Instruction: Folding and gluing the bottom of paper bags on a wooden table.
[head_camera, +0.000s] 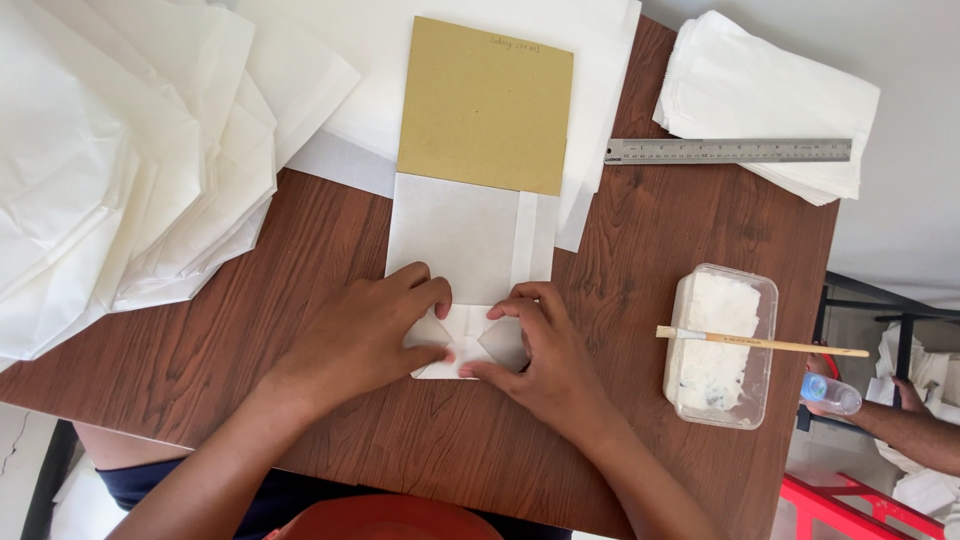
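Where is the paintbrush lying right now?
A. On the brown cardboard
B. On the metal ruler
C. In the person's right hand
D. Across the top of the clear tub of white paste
D: the brush rests across the rim of the tub at the right of the table, apart from both hands, which press the folded paper.
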